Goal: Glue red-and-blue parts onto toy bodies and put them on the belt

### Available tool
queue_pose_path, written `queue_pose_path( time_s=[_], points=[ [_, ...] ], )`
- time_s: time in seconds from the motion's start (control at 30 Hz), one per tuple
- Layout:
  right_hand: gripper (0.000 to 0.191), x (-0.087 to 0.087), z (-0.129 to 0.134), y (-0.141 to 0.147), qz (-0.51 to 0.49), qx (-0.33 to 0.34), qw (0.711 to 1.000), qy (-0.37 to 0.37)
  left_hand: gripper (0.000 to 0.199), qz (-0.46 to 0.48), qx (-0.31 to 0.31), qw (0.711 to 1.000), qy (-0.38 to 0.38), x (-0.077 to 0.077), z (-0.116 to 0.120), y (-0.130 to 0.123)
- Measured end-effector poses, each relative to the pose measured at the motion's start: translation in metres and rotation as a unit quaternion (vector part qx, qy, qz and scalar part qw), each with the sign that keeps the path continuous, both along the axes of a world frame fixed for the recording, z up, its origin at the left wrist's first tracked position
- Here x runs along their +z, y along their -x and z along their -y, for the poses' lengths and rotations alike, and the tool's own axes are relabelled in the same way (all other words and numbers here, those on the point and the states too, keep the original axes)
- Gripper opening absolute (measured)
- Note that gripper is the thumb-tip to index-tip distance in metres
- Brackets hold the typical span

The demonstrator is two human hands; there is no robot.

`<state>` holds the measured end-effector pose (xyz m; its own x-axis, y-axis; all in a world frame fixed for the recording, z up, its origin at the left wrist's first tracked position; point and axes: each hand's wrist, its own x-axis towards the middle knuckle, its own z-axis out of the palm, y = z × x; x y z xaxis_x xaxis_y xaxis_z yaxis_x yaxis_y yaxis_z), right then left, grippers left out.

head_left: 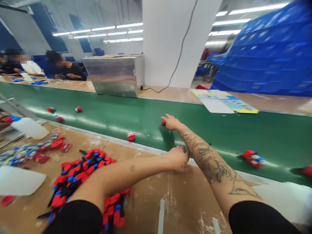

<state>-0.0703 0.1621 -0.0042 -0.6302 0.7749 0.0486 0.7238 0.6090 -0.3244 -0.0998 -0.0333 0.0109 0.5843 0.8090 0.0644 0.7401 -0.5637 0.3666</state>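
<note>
My right hand [172, 122] reaches out over the green conveyor belt [117, 107], its shadow falling on the belt below. A small red plastic piece [163, 122] shows at its fingertips, pinched under the fingers and partly hidden by them. Nearer to me, my left hand [179, 158] is curled at the belt's near edge, beneath the right forearm. Whatever its fingers hold, if anything, is hidden. On the belt left of the hands lies a red-and-white toy piece [131, 136]; a red-and-blue toy piece [253, 159] lies to the right.
A heap of red, blue and black pieces [83, 172] covers the worktable [185, 201] at left, beside smaller parts [31, 151] and a white container [31, 128]. A metal box [117, 76], printed sheets [226, 101] and blue crates [265, 55] stand beyond the belt. Several people sit far left.
</note>
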Motion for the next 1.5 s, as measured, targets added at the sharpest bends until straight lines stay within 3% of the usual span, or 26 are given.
queue_pose_path(
  time_s=[0.13,0.2,0.27,0.43,0.5,0.6,0.63,0.7,0.77,0.87,0.97,1.13,1.33,1.5],
  points=[
    [0.027,-0.026,-0.021,0.008,0.067,0.013,0.997,0.03,0.016,-0.117,-0.003,0.991,0.071,0.011,0.079,0.102],
    [0.029,-0.027,-0.016,-0.005,0.075,-0.006,0.997,0.036,0.011,-0.151,-0.019,0.983,0.1,0.018,0.118,0.14],
    [0.03,-0.018,0.0,-0.022,0.061,-0.029,0.997,0.041,0.013,-0.184,-0.022,0.976,0.119,0.017,0.148,0.161],
    [0.024,0.013,0.078,-0.061,-0.083,-0.036,0.994,0.06,0.02,-0.225,0.018,0.967,0.113,0.0,0.183,0.162],
    [0.03,0.016,0.129,-0.079,-0.166,-0.017,0.983,0.079,0.021,-0.226,0.029,0.968,0.102,-0.003,0.186,0.156],
    [0.044,0.005,0.223,-0.113,-0.284,0.009,0.952,0.112,0.025,-0.212,0.031,0.974,0.076,-0.003,0.191,0.138],
    [0.047,0.0,0.257,-0.125,-0.333,0.019,0.934,0.131,0.026,-0.207,0.028,0.976,0.068,-0.003,0.194,0.129],
    [0.059,-0.009,0.319,-0.145,-0.524,0.074,0.808,0.26,0.026,-0.201,0.025,0.978,0.056,-0.008,0.201,0.105],
    [0.065,-0.015,0.369,-0.159,-0.628,0.075,0.705,0.322,0.029,-0.196,0.032,0.979,0.043,-0.016,0.212,0.08],
    [0.064,-0.019,0.415,-0.175,-0.699,0.036,0.615,0.363,0.04,-0.166,0.058,0.984,0.03,-0.032,0.231,0.052],
    [0.064,-0.023,0.437,-0.188,-0.72,0.006,0.57,0.396,0.053,-0.104,0.09,0.989,0.054,-0.044,0.246,0.043],
    [0.058,-0.037,0.447,-0.197,-0.734,-0.037,0.551,0.395,0.054,0.068,0.171,0.976,0.113,-0.052,0.249,0.053],
    [0.058,-0.047,0.445,-0.197,-0.73,-0.045,0.538,0.419,0.052,0.291,0.235,0.901,0.221,-0.054,0.249,0.059],
    [0.056,-0.052,0.439,-0.196,-0.732,-0.055,0.521,0.435,0.054,0.365,0.258,0.86,0.247,-0.055,0.249,0.06]
  ],
)
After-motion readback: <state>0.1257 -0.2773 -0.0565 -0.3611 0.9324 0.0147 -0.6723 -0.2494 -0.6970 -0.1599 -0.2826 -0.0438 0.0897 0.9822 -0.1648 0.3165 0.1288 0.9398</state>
